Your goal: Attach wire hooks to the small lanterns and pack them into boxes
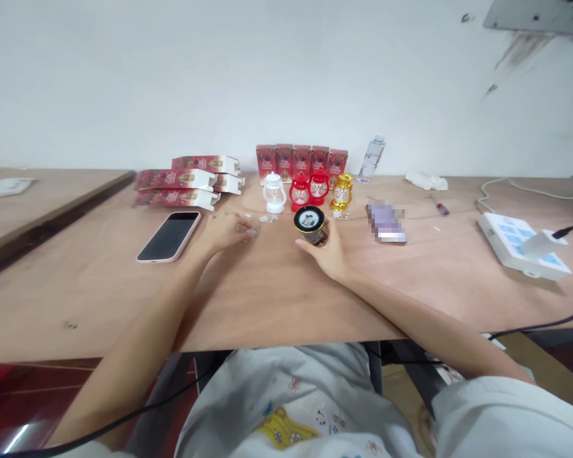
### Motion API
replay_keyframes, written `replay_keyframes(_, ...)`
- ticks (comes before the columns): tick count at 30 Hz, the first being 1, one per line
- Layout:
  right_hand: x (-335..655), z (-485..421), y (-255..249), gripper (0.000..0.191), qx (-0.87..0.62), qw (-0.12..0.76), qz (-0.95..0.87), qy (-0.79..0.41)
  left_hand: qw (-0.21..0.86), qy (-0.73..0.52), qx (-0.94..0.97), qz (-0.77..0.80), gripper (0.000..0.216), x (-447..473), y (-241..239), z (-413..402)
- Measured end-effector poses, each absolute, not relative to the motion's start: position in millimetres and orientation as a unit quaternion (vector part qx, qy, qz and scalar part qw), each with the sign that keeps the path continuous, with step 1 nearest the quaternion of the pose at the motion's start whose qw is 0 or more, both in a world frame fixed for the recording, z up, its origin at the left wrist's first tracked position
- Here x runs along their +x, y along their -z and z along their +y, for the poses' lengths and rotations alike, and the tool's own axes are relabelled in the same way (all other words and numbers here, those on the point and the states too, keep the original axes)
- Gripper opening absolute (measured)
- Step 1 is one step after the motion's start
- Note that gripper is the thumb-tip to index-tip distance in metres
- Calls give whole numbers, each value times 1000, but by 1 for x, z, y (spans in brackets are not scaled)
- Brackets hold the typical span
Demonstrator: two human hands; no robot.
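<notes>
My right hand (332, 253) is closed around a small lantern (310, 220), tipped so that its round black-rimmed base faces me. A pale disc with dark and metallic detail shows inside that base. Over the table to the left, my left hand (223, 230) stretches its fingers to a few thin wire pieces (252, 231); whether they touch is too blurred to tell. Beyond the hands stand a white lantern (274, 194), two red lanterns (300, 192) and a gold lantern (342, 193). Small whitish bits (267, 218) lie before the white one.
Several upright red boxes (302, 159) line the wall, and open-ended red boxes (176, 179) lie stacked at left. A pink-edged phone (169, 237), a pixelated phone-like object (386, 222), a bottle (372, 159), tissue (426, 181), a screwdriver-like tool (442, 208) and a power strip (516, 245) surround the work area.
</notes>
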State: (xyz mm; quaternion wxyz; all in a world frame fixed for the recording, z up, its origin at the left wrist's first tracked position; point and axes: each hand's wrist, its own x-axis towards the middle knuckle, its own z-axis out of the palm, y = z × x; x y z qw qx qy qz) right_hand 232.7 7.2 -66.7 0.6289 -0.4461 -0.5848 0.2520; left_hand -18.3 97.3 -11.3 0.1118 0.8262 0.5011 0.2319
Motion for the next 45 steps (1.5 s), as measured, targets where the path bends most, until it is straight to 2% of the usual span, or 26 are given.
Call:
replay_keyframes(3,231,5,65,63,-439,622,-594,-260,43,-192,842,502,15,-16,13,97)
replay_keyframes(5,231,4,63,61,-437,620,-596,-263,54,-206,840,499,11,-15,15,98)
replay_keyframes(10,231,3,61,60,-440,611,-605,-260,173,-333,798,471,17,-9,12,94)
replay_keyframes(14,231,2,61,61,-446,591,-619,-261,296,-482,716,410,35,5,-3,76)
replay_keyframes(16,231,2,62,61,-438,584,-632,-260,329,-532,685,373,33,14,-11,65)
replay_keyframes(19,231,1,62,61,-422,578,-650,-256,357,-555,672,337,28,27,-18,50)
replay_keyframes(24,231,2,62,60,-412,574,-658,-259,398,-526,686,308,33,42,-17,32)
replay_keyframes(28,231,2,62,60,-407,576,-661,-256,385,-517,705,296,32,47,-15,24)
replay_keyframes(37,231,-1,58,60,-409,568,-668,-254,284,-507,770,262,19,47,-7,27)
replay_keyframes(45,230,-2,56,58,-406,565,-672,-254,265,-492,786,265,16,49,-4,25)
